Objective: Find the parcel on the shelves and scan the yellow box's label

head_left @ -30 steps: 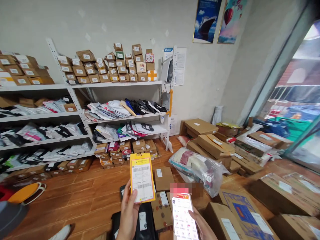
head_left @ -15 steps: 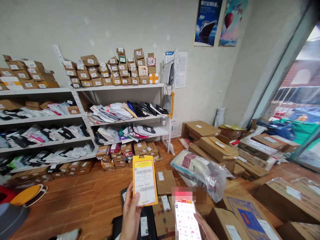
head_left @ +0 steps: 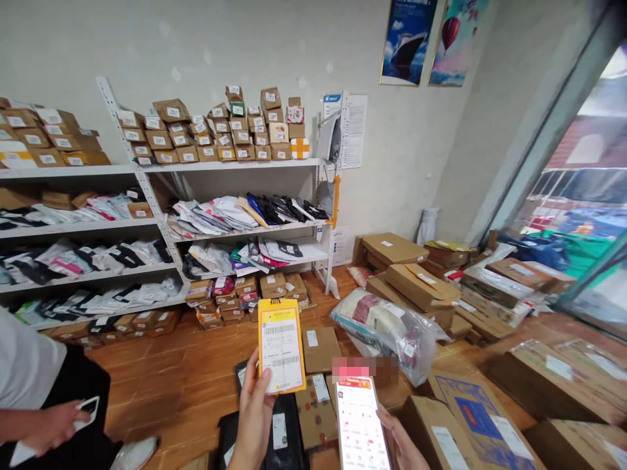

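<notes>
My left hand [head_left: 256, 403] grips a yellow-bordered package [head_left: 281, 346] with a white barcode label on its front, thumb across its lower left edge. To the right, a lit smartphone [head_left: 360, 424] showing a screen of app icons is in my right hand [head_left: 399, 437], which holds its right side. The top of the phone is partly pixelated. Below and behind them lie a cardboard box [head_left: 319, 347], a patterned carton [head_left: 313, 410] with a label, and a black parcel [head_left: 287, 424] on the floor.
White shelves [head_left: 230, 164] on the left carry small boxes and bagged parcels. A large clear-wrapped bundle [head_left: 386, 326] lies ahead on the wooden floor [head_left: 166, 385]. Cardboard cartons [head_left: 563, 372] crowd the right. At the left edge stands another person [head_left: 39, 385] holding a phone.
Another person has come into view at the left edge, where a yellow stool seat was visible. The package and phone have shifted slightly left in the picture, both still held.
</notes>
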Available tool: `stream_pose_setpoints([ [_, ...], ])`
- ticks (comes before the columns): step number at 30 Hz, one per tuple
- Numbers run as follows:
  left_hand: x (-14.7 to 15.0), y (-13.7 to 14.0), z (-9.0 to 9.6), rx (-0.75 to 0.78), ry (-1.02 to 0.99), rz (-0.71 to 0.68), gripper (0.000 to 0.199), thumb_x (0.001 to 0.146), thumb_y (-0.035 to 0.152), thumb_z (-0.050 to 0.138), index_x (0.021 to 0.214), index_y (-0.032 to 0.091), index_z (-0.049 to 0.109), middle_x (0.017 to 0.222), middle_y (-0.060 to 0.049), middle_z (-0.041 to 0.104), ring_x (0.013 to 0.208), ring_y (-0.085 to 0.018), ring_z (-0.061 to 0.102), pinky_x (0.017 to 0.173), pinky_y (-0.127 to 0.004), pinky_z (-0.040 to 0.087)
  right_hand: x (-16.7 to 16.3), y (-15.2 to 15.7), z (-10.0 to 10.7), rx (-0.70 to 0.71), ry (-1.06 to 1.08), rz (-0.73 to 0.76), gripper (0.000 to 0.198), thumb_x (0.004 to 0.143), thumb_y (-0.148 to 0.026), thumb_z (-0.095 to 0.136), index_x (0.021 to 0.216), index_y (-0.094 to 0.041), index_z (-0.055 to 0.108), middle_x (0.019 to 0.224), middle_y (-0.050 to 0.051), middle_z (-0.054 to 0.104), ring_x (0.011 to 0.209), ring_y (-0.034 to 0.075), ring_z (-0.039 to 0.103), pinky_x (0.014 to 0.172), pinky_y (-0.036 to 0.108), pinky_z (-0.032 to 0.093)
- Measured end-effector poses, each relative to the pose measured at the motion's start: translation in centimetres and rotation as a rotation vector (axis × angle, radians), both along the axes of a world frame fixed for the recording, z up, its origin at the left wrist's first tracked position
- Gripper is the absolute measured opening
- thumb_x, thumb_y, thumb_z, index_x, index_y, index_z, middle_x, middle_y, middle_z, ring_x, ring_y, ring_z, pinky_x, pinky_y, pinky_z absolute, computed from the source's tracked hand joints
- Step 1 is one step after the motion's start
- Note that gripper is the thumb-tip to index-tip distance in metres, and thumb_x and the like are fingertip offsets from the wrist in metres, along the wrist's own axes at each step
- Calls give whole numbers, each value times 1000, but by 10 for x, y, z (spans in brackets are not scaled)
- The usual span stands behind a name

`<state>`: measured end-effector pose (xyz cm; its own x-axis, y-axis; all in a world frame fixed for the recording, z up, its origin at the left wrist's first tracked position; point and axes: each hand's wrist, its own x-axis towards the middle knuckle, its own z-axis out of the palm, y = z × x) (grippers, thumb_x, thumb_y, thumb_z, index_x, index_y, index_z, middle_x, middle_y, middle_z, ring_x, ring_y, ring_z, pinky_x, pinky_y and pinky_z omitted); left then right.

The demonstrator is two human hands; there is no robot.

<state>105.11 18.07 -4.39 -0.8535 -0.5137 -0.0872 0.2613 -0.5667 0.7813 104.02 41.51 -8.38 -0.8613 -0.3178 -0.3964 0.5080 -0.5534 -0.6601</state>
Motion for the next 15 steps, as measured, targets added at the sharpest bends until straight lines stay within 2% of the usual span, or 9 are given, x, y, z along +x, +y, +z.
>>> stream_pose_setpoints([
  [1,0,0,1,-3,0,14,65,59,43,86,115,25,57,110,-6,71,97,-26,67,74,-31,58,4,-3,8,-53,-28,35,49,63,-52,80,99,-20,70,108,10,74,112,37,62,94,46,51],
  [3,-1,-1,0,-9,0,30,65,58,43,86,113,24,58,107,-6,71,92,-25,68,71,-30,59,9,-10,18,-87,-36,38,50,66,-49,79,104,-19,66,103,9,76,104,35,67,88,43,53],
  [7,-6,-4,-10,-15,-11,36,63,59,42,85,113,25,58,104,-5,72,87,-22,68,70,-29,58,8,-12,10,-14,-1,-88,64,63,-44,81,118,-19,60,101,8,77,98,34,69,81,40,54],
  [9,-9,-7,-18,-16,-11,43,62,59,43,85,113,25,58,104,-4,72,88,-22,68,71,-29,58,4,-9,1,27,19,-85,60,61,-43,84,113,-19,65,102,7,76,98,34,69,84,39,53],
  [11,-13,-10,-25,-17,-4,50,62,60,43,85,113,25,57,105,-4,72,90,-24,68,73,-32,58,1,-7,-2,0,8,-17,49,59,-44,86,98,-19,73,97,7,78,96,34,70,89,40,52],
  [15,-20,-20,-39,-18,3,67,68,59,43,85,118,26,54,105,-6,72,95,-26,67,78,-34,56,-1,-25,16,-175,-31,203,43,56,-53,86,79,-17,77,81,8,79,93,35,71,92,43,51],
])
